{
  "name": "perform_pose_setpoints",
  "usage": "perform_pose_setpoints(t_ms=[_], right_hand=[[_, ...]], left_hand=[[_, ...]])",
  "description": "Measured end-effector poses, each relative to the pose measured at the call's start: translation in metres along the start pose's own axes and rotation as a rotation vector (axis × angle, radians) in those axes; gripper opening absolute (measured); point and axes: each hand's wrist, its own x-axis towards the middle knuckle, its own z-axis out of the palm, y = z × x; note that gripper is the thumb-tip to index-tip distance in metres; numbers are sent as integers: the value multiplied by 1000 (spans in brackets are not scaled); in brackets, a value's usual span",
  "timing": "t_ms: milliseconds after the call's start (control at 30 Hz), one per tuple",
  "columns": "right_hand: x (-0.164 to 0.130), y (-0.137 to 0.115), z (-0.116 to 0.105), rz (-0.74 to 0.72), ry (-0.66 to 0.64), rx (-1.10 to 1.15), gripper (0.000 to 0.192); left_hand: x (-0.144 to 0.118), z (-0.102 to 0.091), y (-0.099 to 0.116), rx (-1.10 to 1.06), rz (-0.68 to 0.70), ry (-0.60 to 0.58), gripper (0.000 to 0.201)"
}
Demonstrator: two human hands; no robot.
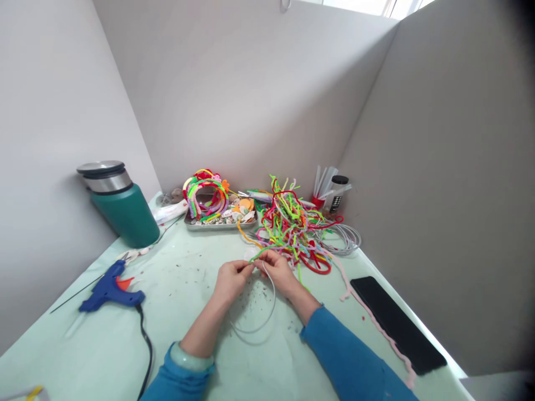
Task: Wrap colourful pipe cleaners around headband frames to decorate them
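Pinching green pipe cleaner [256,257] beside white wire [274,295], left hand [232,280] and right hand [279,273] clamp grips close together, likely for control, between side edges of the counter [184,312].

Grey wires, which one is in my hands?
The single thin loop between the left hand and right hand; the coiled wires lie apart, by the fuzzy strands.

A thin grey wire [275,295] curves below a fuzzy green strip [257,255].

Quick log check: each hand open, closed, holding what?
Left hand: closed, pinching at the green pipe cleaner.
Right hand: closed, pinching there too, pale wire alongside.
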Motion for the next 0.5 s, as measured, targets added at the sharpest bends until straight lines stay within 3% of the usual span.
perform_pose_setpoints(t_ms=[333, 500], right_hand=[[0, 6, -4, -53, -33, -35, 15], [0, 6, -4, -72, -26, -32, 14]], left_hand=[[-3, -1, 11, -360, -302, -94, 35], [-5, -4, 13, -502, -335, -139, 32]])
